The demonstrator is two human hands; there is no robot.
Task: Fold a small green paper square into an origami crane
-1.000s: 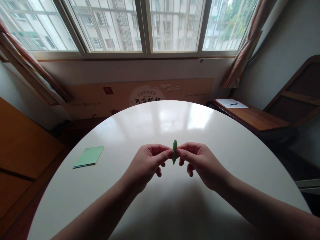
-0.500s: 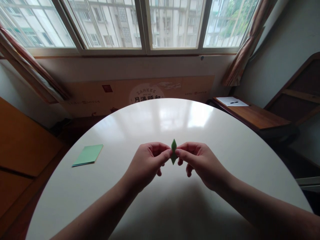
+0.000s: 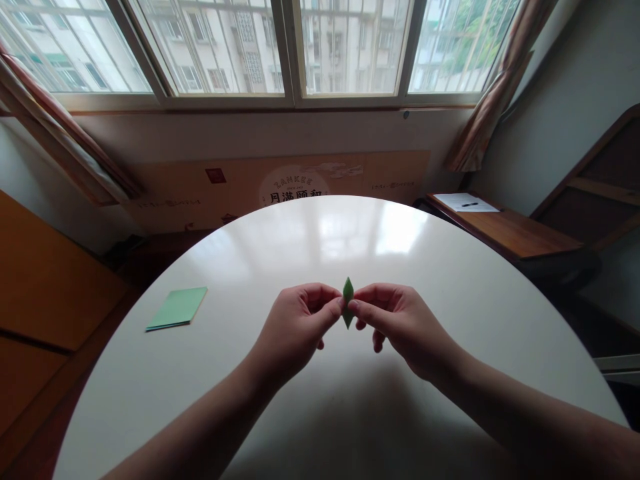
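Observation:
A small piece of folded green paper (image 3: 348, 288), narrow and pointed at top and bottom, is held upright above the white table. From the left, my left hand (image 3: 300, 325) pinches its edge between thumb and fingertips. My right hand (image 3: 403, 323) grips the opposite edge the same way, thumb tip near the middle of the paper. The fingertips behind the paper are partly hidden. Off to the left lies a stack of square green paper (image 3: 177, 308), with a darker sheet showing along its lower edge.
The round white table (image 3: 240, 253) spreads beneath both hands. Beyond its right edge stands a wooden side table (image 3: 543, 230) bearing a white sheet (image 3: 450, 201) and a black pen (image 3: 470, 205). A printed panel (image 3: 170, 173) leans below the window.
Both hands keep their pinch on the folded green paper, nearly still. The whole view has shifted very slightly.

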